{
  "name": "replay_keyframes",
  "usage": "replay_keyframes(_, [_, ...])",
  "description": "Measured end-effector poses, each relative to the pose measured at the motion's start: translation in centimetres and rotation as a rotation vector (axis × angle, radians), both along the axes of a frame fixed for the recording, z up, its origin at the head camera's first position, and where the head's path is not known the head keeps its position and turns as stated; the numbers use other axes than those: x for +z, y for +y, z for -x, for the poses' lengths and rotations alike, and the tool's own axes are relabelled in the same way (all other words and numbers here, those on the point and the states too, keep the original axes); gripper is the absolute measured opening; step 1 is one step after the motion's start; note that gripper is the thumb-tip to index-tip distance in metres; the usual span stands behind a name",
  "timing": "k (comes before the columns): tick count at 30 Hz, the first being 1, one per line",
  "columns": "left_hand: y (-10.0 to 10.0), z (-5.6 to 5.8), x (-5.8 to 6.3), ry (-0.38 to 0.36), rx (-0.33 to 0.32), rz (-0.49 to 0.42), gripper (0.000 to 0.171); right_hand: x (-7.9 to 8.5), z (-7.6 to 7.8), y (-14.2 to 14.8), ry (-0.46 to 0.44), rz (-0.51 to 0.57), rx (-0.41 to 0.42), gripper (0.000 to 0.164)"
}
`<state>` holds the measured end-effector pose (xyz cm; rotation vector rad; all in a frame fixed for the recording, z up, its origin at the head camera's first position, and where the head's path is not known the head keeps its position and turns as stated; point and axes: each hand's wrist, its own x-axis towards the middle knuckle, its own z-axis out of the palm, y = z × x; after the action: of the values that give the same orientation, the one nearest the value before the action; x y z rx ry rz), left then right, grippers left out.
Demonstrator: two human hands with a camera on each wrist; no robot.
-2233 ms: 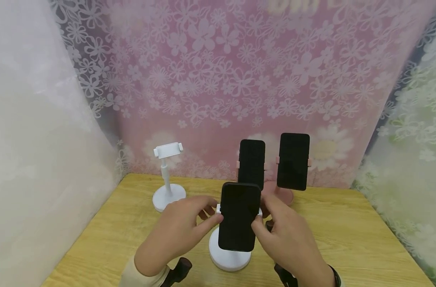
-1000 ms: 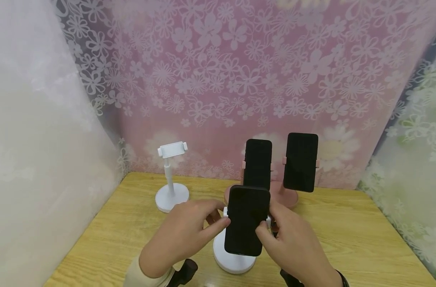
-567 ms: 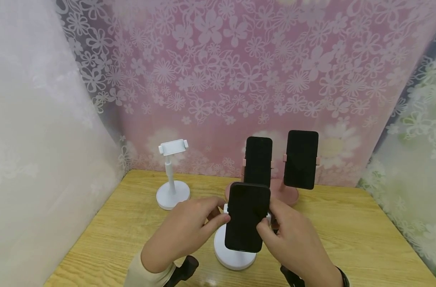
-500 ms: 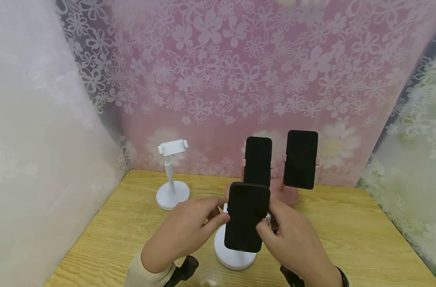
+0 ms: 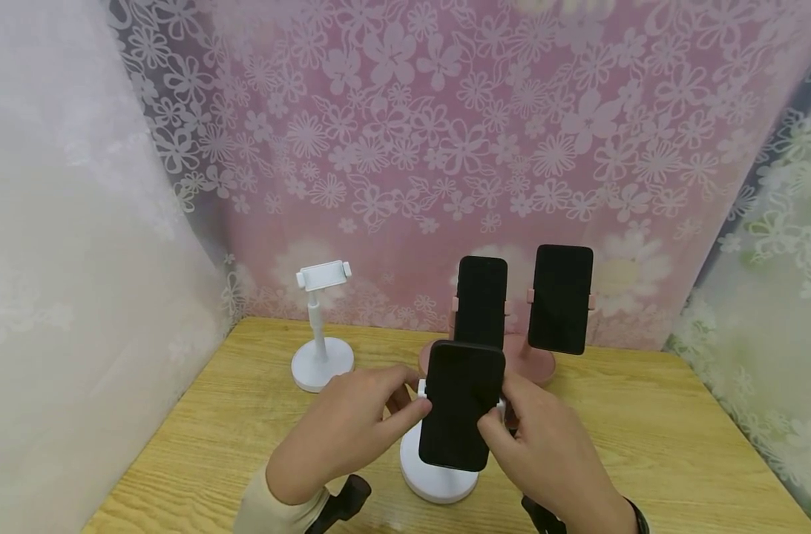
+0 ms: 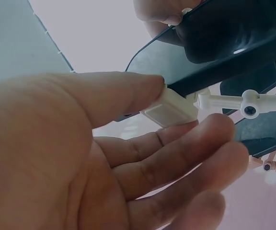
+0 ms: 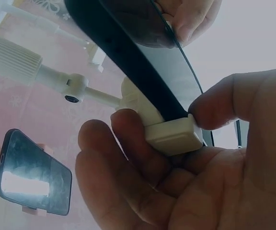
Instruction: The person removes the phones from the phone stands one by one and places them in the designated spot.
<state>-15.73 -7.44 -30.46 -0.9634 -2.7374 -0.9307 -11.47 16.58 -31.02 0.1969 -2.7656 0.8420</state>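
- Little has changed in the last couple of seconds: the near phone (image 5: 461,408) stays upright in the near white stand (image 5: 438,486), with both hands at its sides, which suggests fine adjusting or steadying.
- The left hand (image 5: 348,423) pinches the left clamp end (image 6: 171,108) between thumb and forefinger, its other fingers loosely bent.
- The right hand (image 5: 545,434) seems to pinch the right clamp end (image 7: 174,136); its forefinger's contact is partly hidden.
- Beyond, to the far right, stand two mounted phones (image 5: 561,299).

In my head view I see a cream left sleeve (image 5: 271,512), a black, blunt-ended fitting (image 5: 343,501) beside it, and a black right wristband (image 5: 639,515).
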Motion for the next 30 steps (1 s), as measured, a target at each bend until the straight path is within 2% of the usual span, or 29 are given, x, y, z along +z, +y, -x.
replay_keyframes(9, [0.01,-0.15,-0.08,-0.016,-0.003,0.006,0.022,0.04,0.08,0.03,-0.049,0.034,-0.011,0.016])
replay_keyframes(15, [-0.02,-0.10,-0.13,0.011,-0.010,-0.008,0.024,0.01,0.09,0.10,-0.047,0.038,-0.013,0.017])
replay_keyframes(21, [0.02,-0.15,-0.09,-0.009,-0.020,-0.012,0.020,0.06,0.07,0.17,-0.061,0.048,-0.009,0.017])
replay_keyframes(30, [0.05,-0.14,0.14,0.004,-0.020,-0.012,0.027,0.34,0.17,0.25,-0.078,0.011,-0.005,0.023])
